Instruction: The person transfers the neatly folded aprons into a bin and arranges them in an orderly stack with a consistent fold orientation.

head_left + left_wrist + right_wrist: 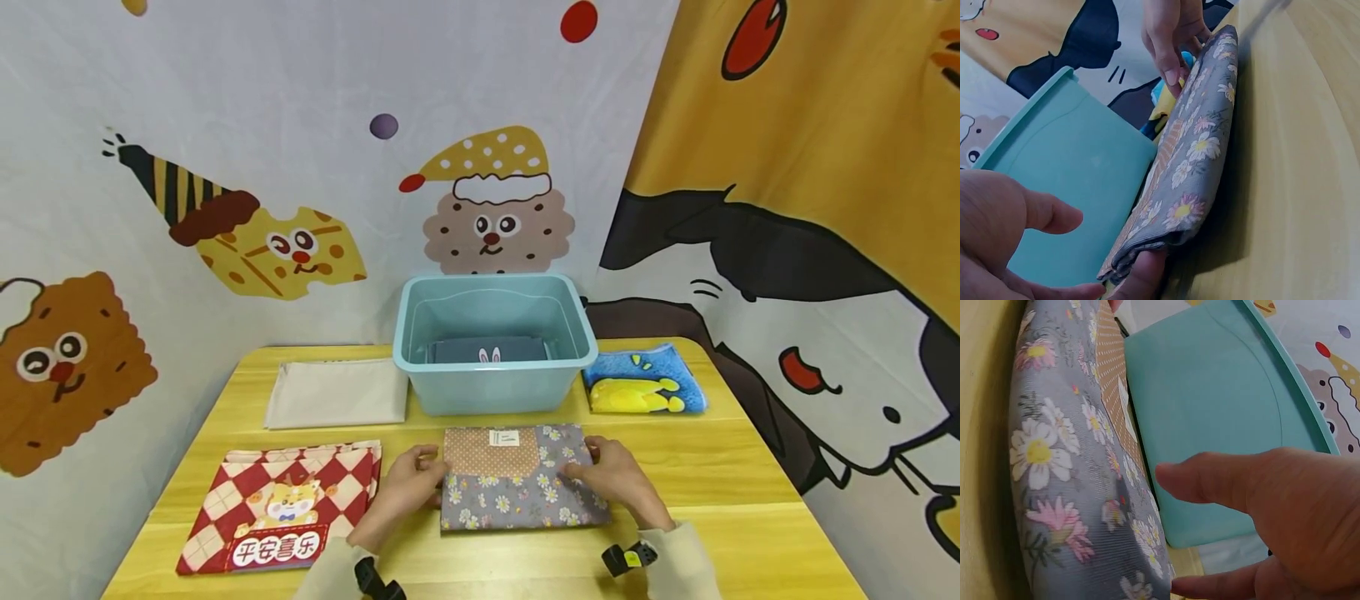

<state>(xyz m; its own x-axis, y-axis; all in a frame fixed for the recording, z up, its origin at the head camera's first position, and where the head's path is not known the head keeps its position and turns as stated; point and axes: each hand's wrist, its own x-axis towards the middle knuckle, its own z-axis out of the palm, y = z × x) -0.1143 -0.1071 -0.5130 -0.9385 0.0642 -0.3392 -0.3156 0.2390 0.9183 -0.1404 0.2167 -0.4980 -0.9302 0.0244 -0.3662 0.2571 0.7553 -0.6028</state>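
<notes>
Evidently, we judge, the step in hand is squaring up or lifting the folded grey daisy-print cloth [510, 503], which is between the left and right edges of the yellow wood-grain worktop [720, 467], before the pale-blue rectangular plastic bin [495, 393] at the back edge; next, an even two-sided pinch seems called for. Our left hand [409, 483] is loosely spread, thumb clear, a finger tucked at the cloth's left edge, while our right hand [621, 482], likewise unclosed, touches its right edge.
</notes>
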